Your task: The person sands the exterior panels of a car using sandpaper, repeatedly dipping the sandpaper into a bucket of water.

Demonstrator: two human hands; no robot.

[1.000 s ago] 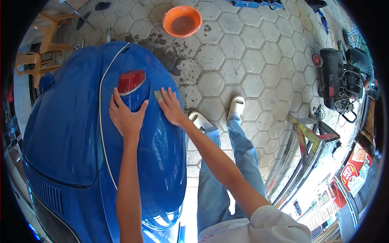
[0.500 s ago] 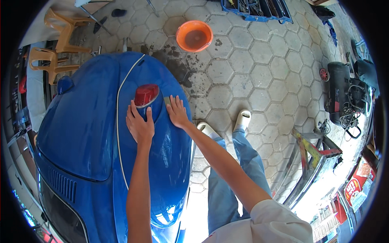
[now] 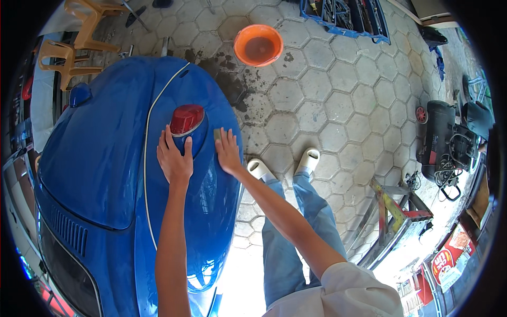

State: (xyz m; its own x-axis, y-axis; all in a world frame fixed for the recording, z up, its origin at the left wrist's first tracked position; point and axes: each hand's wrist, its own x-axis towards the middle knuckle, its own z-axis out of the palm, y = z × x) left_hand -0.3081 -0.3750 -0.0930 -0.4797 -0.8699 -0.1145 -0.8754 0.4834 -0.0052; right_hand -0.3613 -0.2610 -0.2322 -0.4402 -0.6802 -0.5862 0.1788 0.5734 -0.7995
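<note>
The blue rear fender (image 3: pixel 211 211) of a rounded car lies before me, with a red tail light (image 3: pixel 187 119) in a blue housing standing on it. My left hand (image 3: pixel 176 158) rests flat on the paint just below the light, thumb and fingers apart and fingertips close to the lens's lower edge. To the right of the housing, my right hand (image 3: pixel 228 153) presses a small olive-green pad (image 3: pixel 217 134) against the fender's outer curve. Only the pad's far left end shows; the fingers cover the remainder.
An orange basin (image 3: pixel 258 46) with murky water stands on wet-spotted hexagonal paving beyond the car. A blue toolbox (image 3: pixel 346 21) lies at the far right. Right of my legs is a worn metal stand (image 3: pixel 398 211), with a black compressor (image 3: pixel 441 137) beyond. Tan plastic chairs (image 3: pixel 63 61) are far left.
My right hand has slid a little toward me along the fender, and more of the pad shows. My left hand stays beside the tail light. The whole view has shifted slightly.
</note>
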